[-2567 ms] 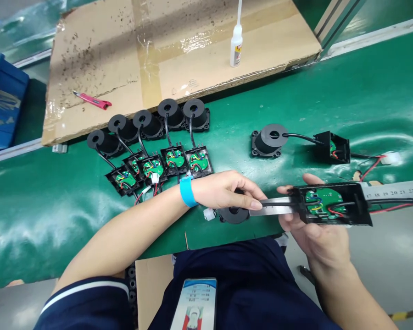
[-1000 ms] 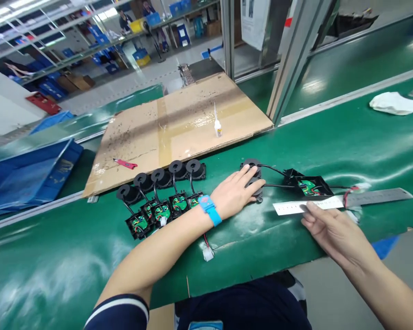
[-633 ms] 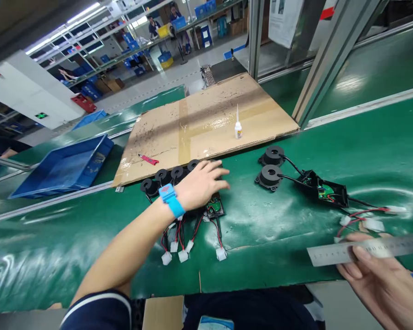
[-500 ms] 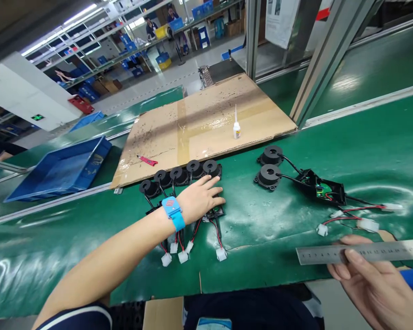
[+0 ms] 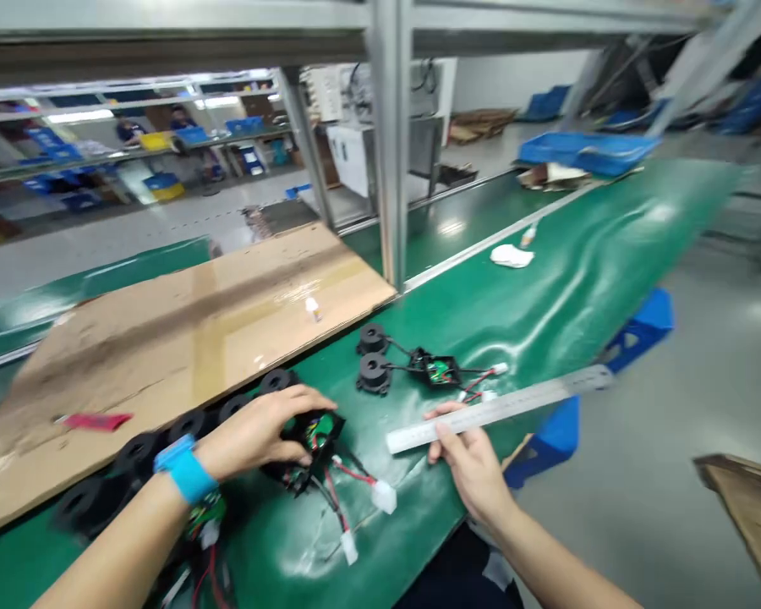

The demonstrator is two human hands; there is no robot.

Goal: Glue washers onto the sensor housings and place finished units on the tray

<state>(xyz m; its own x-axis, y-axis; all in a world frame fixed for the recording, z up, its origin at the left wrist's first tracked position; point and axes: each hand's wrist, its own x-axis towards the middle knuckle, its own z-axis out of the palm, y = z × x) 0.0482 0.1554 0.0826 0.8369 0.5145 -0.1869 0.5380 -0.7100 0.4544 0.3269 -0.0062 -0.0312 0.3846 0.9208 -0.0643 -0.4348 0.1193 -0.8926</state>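
My left hand [image 5: 260, 430], with a light blue band at the wrist, has its thumb and fingers around a black housing [image 5: 331, 431] with a green circuit board inside. Red and black leads run from it to white plugs [image 5: 384, 496]. A row of round black parts [image 5: 194, 423] lies partly hidden behind this hand and forearm. In my right hand [image 5: 473, 465] is a steel ruler [image 5: 533, 399], pinched near one end and held above the bench. Beyond the ruler sits another open black housing [image 5: 426, 365], wired to two round black parts [image 5: 373, 370].
A cardboard sheet [image 5: 241, 321] borders the green bench [image 5: 457, 313], carrying a red-handled tool [image 5: 98, 421] and a small white bottle [image 5: 313, 309]. A metal post [image 5: 390, 152] rises at the sheet's corner. Farther right are a white item [image 5: 511, 256] and a blue tray [image 5: 587, 152].
The view has swung to the right. My left hand, earlier spread over the row of parts, now grips a housing at its right end. My right hand still holds the ruler, now tilted upward.
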